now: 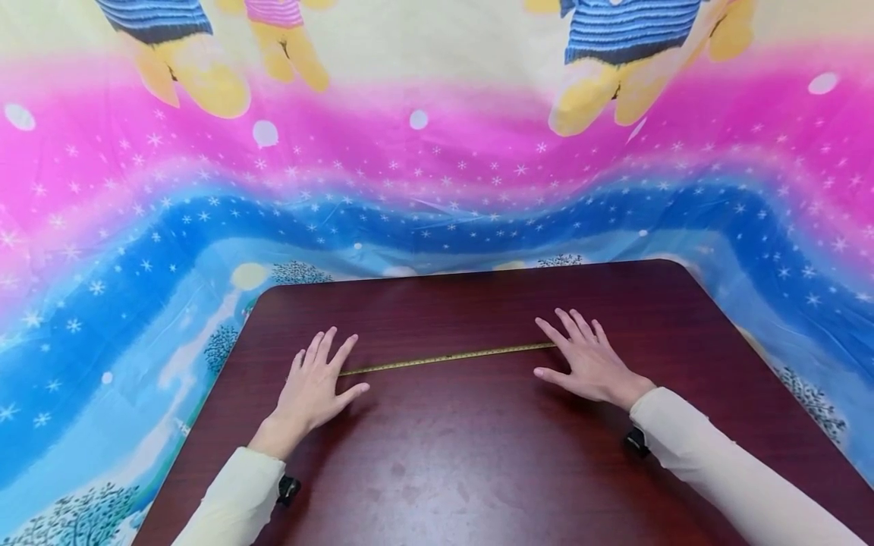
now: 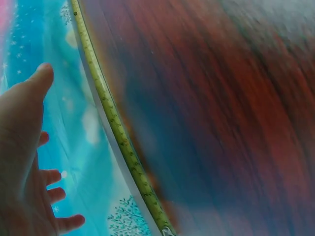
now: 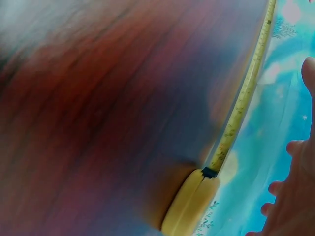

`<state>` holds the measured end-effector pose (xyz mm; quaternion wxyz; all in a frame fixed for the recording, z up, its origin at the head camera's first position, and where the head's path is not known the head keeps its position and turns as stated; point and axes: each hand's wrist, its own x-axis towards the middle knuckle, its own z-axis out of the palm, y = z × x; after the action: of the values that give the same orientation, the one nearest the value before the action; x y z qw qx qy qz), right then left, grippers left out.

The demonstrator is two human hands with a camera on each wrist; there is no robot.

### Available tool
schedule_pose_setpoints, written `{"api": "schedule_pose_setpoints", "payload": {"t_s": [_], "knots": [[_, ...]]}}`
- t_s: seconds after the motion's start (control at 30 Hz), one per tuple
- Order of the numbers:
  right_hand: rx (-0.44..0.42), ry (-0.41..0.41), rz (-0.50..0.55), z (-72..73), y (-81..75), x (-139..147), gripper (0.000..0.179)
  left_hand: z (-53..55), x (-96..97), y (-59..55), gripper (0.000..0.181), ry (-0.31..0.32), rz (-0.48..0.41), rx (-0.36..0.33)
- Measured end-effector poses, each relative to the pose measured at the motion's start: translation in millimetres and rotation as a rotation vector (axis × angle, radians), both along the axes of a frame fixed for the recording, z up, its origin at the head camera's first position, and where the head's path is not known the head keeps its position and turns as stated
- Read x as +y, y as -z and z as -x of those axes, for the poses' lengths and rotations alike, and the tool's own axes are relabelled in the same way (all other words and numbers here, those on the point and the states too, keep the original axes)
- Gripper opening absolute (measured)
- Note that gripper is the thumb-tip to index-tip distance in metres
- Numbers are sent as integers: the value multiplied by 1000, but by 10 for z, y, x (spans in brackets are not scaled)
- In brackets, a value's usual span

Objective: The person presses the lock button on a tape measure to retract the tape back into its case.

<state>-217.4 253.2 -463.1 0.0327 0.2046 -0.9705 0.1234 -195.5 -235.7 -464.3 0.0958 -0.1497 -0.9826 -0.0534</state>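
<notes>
A yellow tape measure has its blade [image 1: 447,357] drawn out in a line across the table between the two hands. My left hand [image 1: 312,390], fingers spread and thumb out to the side, is over the blade's left end, where a metal hook [image 2: 168,231] shows in the left wrist view. Over the other end is my right hand [image 1: 591,365], its fingers also spread. The yellow case [image 3: 191,204] stands on the table below that hand in the right wrist view; the hand hides it in the head view. Neither hand grips the tape measure.
The dark red-brown wooden table [image 1: 437,447] has rounded far corners. Behind it and along its sides hangs a pink and blue cloth [image 1: 423,167] printed with snowflakes and cartoon figures. A dark wrist device [image 1: 636,441] shows below the right sleeve, with another [image 1: 288,491] beside the left.
</notes>
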Motion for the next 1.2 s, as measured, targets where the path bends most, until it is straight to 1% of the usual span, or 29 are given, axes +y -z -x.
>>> {"api": "schedule_pose_setpoints", "payload": {"t_s": [0.17,0.37,0.5,0.77,0.93,1.2], "knots": [[-29,6,29,-16,40,69,87,-28,-75,38,84,0,19,-12],[-52,-4,90,-17,156,184,86,-51,-174,101,76,-15,7,-28],[-75,2,79,6,209,275,86,-45,-235,138,70,-20,3,-28],[-137,19,53,57,191,405,83,-14,-387,166,59,-42,-6,-28],[-162,22,45,68,198,453,81,5,-490,166,57,-64,2,-40],[-137,-10,49,99,207,511,81,48,-624,168,54,-72,-20,-61]]}}
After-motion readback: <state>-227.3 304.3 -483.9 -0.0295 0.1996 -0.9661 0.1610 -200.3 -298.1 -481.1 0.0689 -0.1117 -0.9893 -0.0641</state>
